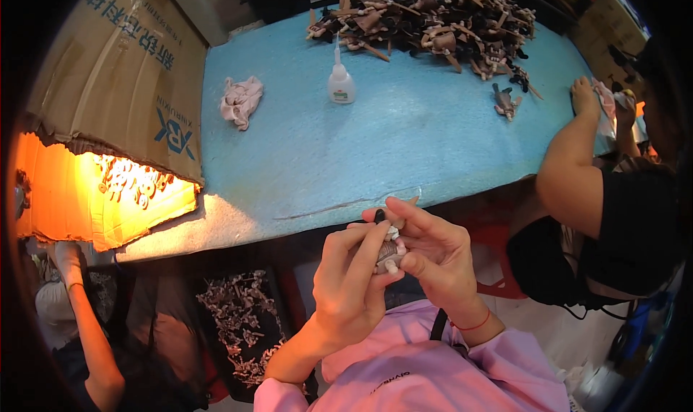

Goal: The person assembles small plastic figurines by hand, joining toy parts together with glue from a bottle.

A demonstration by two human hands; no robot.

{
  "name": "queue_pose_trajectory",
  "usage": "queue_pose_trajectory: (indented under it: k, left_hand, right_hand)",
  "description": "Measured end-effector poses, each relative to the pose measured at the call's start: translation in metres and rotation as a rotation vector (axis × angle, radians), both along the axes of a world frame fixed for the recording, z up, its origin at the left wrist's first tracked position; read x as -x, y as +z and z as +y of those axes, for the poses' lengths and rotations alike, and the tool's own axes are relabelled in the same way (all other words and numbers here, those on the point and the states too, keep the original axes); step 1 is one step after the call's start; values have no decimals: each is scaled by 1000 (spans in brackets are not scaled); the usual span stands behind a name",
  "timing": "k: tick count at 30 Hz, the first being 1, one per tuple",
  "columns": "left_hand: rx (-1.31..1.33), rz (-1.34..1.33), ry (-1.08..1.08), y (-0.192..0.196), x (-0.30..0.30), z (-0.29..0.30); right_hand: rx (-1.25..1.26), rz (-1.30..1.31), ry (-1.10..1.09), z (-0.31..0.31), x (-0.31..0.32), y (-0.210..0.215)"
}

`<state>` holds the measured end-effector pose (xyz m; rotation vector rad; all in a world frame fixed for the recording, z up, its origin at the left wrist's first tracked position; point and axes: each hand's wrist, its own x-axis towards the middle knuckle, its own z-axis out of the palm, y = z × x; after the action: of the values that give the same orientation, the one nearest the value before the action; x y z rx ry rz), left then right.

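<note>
Just off the table's near edge, a small toy figure [390, 257] is held between my two hands. It has a grey-brown body with pale bits and a dark tip. My left hand [345, 278] pinches it from the left, fingers closed around it. On the other side my right hand [444, 257] grips it with the thumb low on the body and the fingers behind. The hands hide much of the figure.
A pile of brown figures [440, 26] covers the back of the blue table [317, 152]. Nearer are a lone figure [507, 102], a white dropper bottle [341, 84] and a pink cloth [242, 102]. Left stands a lit cardboard box [137, 73]; below, a parts tray [271, 282]. Co-workers sit on both sides.
</note>
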<state>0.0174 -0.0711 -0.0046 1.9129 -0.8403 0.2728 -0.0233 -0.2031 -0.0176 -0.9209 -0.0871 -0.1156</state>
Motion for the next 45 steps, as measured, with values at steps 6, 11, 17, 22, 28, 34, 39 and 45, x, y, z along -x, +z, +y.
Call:
queue_pose_trajectory:
  k: [6, 11, 17, 22, 28, 34, 39, 45]
  left_hand:
    - [34, 73, 1, -2, -2, 7]
    - [595, 776, -257, -5, -8, 16]
    - [965, 1355, -461, 2, -9, 21]
    - [1089, 1547, -606, -3, -13, 23]
    - [1149, 1746, -502, 2, -15, 25]
    - [1151, 1829, -510, -1, -15, 23]
    - [1080, 1816, -560, -4, -16, 23]
    - [1138, 1826, -632, -6, -15, 22]
  right_hand:
    - [77, 127, -37, 5, -4, 10]
    - [361, 11, -163, -1, -2, 15]
    - [954, -154, -366, -15, -6, 24]
    - [1052, -215, -367, -8, -13, 34]
    - [949, -87, -309, 1, -11, 35]
    - [1138, -236, -411, 1, -11, 33]
    - [1302, -336, -475, 0, -9, 32]
    - [1440, -442, -525, 1, -8, 35]
